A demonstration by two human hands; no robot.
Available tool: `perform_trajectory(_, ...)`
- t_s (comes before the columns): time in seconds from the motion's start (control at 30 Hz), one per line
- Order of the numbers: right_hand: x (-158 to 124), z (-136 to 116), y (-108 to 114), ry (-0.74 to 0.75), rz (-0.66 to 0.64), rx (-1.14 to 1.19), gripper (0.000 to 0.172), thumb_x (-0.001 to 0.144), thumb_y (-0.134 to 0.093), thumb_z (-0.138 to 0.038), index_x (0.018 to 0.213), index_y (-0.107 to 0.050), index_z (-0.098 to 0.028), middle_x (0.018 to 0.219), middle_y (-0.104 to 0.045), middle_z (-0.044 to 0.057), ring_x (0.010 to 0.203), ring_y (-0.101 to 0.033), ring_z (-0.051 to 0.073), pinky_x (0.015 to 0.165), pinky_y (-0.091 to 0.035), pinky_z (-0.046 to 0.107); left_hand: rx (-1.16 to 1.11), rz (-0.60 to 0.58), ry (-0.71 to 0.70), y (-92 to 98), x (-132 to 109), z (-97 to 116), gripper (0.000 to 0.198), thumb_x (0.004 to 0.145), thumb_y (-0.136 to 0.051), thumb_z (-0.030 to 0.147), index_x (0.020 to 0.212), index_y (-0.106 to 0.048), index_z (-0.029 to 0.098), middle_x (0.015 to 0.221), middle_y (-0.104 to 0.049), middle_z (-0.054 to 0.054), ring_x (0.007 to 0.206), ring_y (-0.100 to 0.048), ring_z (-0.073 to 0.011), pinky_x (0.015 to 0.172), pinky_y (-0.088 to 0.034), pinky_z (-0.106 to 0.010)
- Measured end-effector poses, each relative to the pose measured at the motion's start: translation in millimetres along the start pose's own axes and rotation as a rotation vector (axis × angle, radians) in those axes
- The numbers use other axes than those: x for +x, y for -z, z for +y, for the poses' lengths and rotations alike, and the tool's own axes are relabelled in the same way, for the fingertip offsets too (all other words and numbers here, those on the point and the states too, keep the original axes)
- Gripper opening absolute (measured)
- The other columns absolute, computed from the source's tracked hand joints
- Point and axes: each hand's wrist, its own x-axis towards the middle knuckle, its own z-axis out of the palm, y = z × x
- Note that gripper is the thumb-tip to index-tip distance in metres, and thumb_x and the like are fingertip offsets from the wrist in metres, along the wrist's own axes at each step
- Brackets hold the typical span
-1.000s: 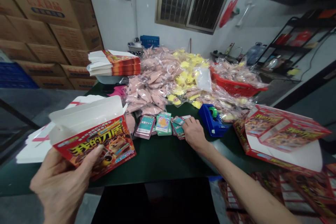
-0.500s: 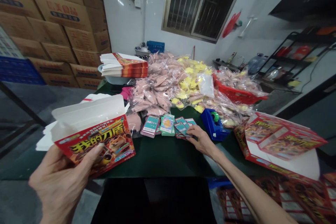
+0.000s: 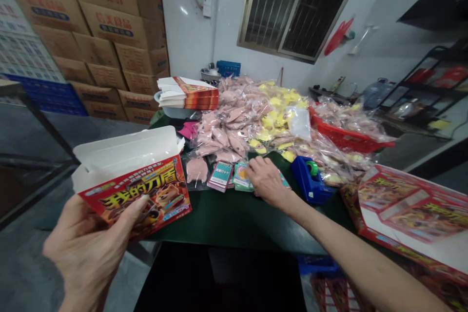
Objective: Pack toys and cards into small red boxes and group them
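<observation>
My left hand (image 3: 87, 248) grips a red printed box (image 3: 146, 195) by its lower front, thumb across the picture of a dog. The box is tilted, its white top flaps standing up and its mouth open. My right hand (image 3: 266, 180) is over the small card stacks, with its fingers curled together and pointing down; whatever is in them is hidden. Left of it lie a teal-faced card stack (image 3: 220, 175) and another stack with an orange picture (image 3: 241, 175). More cards (image 3: 284, 180) show partly behind the hand.
Bagged pink plush pieces (image 3: 219, 131) and yellow ones (image 3: 274, 114) are heaped behind the cards. A blue tape dispenser (image 3: 312, 185) stands to the right, near a red display carton (image 3: 413, 204). Flat cartons (image 3: 197, 95) are stacked back left; a red basket (image 3: 347, 136) sits back right.
My right hand has moved left from the rightmost cards toward the middle stack, its fingers now curled downward. The left hand still holds the box. The camera view has turned slightly left.
</observation>
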Motion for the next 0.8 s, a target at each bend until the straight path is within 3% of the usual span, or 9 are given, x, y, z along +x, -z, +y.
perform_trajectory(0.07, 6, -6, -2, 0.079, -0.09, -0.002, 0.016, 0.084, -0.054, -0.023, 0.089, -0.065, -0.014, 0.089, -0.059, 0.012, 0.087, -0.047, 0.024, 0.074, -0.034, 0.035, 0.025, -0.01, 0.018, 3.1, 0, -2, 0.052, 0.046, -0.081, 0.025, 0.096, -0.069, 0.016, 0.077, -0.069, 0.0, 0.061, -0.061, -0.0126, 0.059, -0.054, -0.022)
perform_trajectory(0.2, 11, -1, -10, 0.111, -0.231, 0.002, 0.033, 0.078, -0.064, -0.043, 0.088, -0.065, -0.012, 0.093, -0.058, 0.014, 0.087, -0.046, 0.025, 0.074, -0.034, 0.035, 0.043, -0.003, 0.02, 7.7, 2, -9, 0.049, 0.046, -0.081, 0.024, 0.093, -0.069, 0.015, 0.071, -0.068, 0.001, 0.059, -0.061, -0.0123, 0.056, -0.054, -0.02)
perform_trajectory(0.47, 28, 33, -20, 0.182, -0.399, 0.147, 0.032, 0.072, -0.068, -0.049, 0.073, -0.066, -0.017, 0.082, -0.056, 0.003, 0.079, -0.047, 0.017, 0.064, -0.032, 0.025, -0.028, -0.049, 0.11, 7.5, 5, -14, 0.054, 0.05, -0.081, 0.017, 0.102, -0.068, 0.016, 0.087, -0.072, -0.002, 0.064, -0.065, -0.0113, 0.062, -0.055, -0.017)
perform_trajectory(0.63, 26, 39, -15, 0.246, -0.385, 0.234, 0.025, 0.084, -0.058, -0.039, 0.074, -0.068, -0.019, 0.081, -0.056, 0.001, 0.076, -0.048, 0.014, 0.063, -0.033, 0.023, -0.105, -0.1, 0.234, 3.0, 0, -12, 0.05, 0.051, -0.081, 0.019, 0.099, -0.069, 0.015, 0.083, -0.072, -0.002, 0.063, -0.066, -0.0131, 0.061, -0.057, -0.02)
perform_trajectory(0.8, 5, 15, -25, 0.148, -0.19, 0.194, 0.031, 0.091, -0.042, -0.018, 0.069, -0.063, -0.015, 0.078, -0.056, 0.008, 0.075, -0.042, 0.018, 0.066, -0.03, 0.029, -0.144, -0.115, 0.218, 0.9, -7, -11, 0.044, 0.052, -0.082, 0.017, 0.094, -0.07, 0.016, 0.081, -0.073, 0.0, 0.061, -0.065, -0.0098, 0.063, -0.057, -0.016)
